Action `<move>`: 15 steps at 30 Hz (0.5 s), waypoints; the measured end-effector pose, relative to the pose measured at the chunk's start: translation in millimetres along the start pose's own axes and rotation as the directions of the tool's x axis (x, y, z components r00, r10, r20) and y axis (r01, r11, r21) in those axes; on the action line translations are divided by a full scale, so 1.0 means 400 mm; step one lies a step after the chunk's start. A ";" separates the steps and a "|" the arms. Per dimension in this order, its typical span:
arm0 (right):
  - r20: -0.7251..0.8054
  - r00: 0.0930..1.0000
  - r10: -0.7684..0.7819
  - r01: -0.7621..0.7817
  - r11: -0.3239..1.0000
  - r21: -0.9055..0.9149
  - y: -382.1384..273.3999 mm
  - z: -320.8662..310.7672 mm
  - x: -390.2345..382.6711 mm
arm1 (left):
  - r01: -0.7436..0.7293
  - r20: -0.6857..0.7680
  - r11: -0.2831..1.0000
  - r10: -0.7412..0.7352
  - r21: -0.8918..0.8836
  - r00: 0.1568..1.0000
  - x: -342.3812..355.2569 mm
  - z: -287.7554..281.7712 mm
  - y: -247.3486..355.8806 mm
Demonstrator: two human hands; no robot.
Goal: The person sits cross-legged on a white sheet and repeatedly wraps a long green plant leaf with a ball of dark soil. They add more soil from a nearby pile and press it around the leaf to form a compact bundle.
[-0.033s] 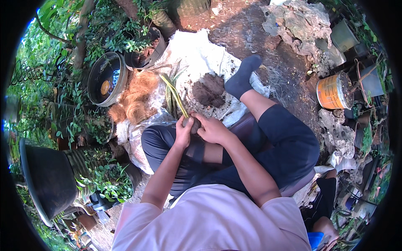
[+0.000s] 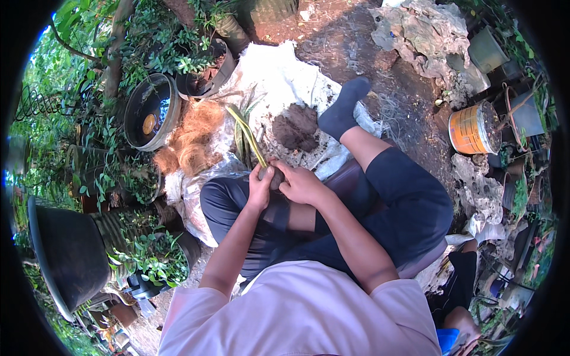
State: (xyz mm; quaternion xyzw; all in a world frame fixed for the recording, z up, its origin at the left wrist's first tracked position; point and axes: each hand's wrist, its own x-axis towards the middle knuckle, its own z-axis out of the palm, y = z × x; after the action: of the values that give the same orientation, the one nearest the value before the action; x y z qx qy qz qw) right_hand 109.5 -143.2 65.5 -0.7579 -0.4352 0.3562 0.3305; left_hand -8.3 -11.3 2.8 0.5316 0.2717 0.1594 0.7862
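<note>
I sit cross-legged with both hands round a dark ball of soil (image 2: 272, 178) at the base of a long-leaved yellow-green plant (image 2: 249, 133). My left hand (image 2: 259, 186) grips it from the left, thumb upward, and my right hand (image 2: 295, 182) closes on it from the right. Just beyond lies a heap of dark brown soil (image 2: 295, 127) on a white sack (image 2: 279, 71). More variegated leaves (image 2: 240, 149) lie behind the held plant, and loose orange-brown fibre (image 2: 196, 130) is piled to the left.
A basin of dark water (image 2: 148, 113) and potted plants (image 2: 208, 71) stand at back left, a large black tub (image 2: 68, 255) at near left. Pale porous rocks (image 2: 421, 44), an orange bucket (image 2: 472, 130) and pots line the right. Another person's leg (image 2: 462, 267) shows at lower right.
</note>
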 end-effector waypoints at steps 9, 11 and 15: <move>0.033 0.999 0.002 -0.019 0.846 0.533 -0.001 0.028 0.010 | 0.033 -0.026 0.969 -0.041 -0.245 0.999 0.031 0.009 0.021; 0.030 0.999 0.018 -0.033 0.790 0.613 0.010 0.014 0.016 | 0.043 -0.065 0.978 -0.057 -0.203 0.996 0.039 0.016 0.021; -0.082 0.991 0.108 -0.019 0.707 0.707 0.048 -0.026 0.025 | 0.036 -0.092 0.982 -0.054 -0.187 0.994 0.042 0.017 0.018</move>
State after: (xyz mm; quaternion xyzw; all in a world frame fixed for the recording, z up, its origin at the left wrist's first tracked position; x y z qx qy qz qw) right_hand 130.0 -144.1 52.9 -0.6086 -0.2200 0.4614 0.6069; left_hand 9.4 -4.5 7.1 0.4416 0.3053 0.1917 0.8216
